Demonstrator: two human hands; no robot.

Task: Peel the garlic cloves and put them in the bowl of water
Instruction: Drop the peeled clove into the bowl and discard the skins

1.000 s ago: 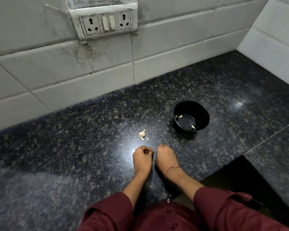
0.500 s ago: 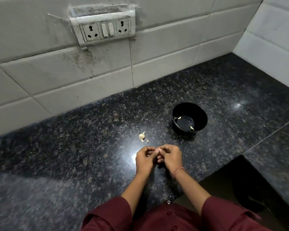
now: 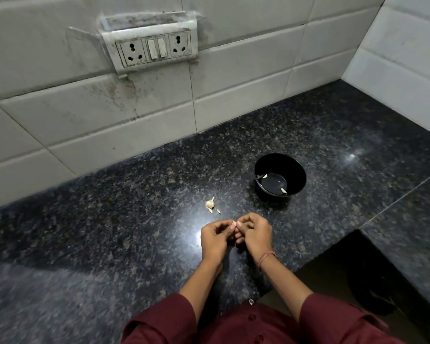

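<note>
My left hand [image 3: 215, 235] and my right hand [image 3: 255, 233] meet above the dark granite counter, fingertips pressed together on a small garlic clove [image 3: 233, 223] that is mostly hidden between them. A black bowl [image 3: 293, 170] of water stands beyond and to the right of my hands, with two pale peeled cloves [image 3: 265, 176] floating in it. A small garlic piece [image 3: 210, 203] with a pointed tip lies on the counter just beyond my left hand, with two tiny bits of peel [image 3: 218, 211] beside it.
The granite counter [image 3: 109, 232] runs back to a white tiled wall with a socket panel [image 3: 154, 48]. A second tiled wall closes the right corner. The counter's front edge steps inward at the lower right, with a dark gap [image 3: 358, 269] below it.
My two fists, apart a second ago, have come together and the fingers now pinch the clove between them. The view has tilted slightly downward.
</note>
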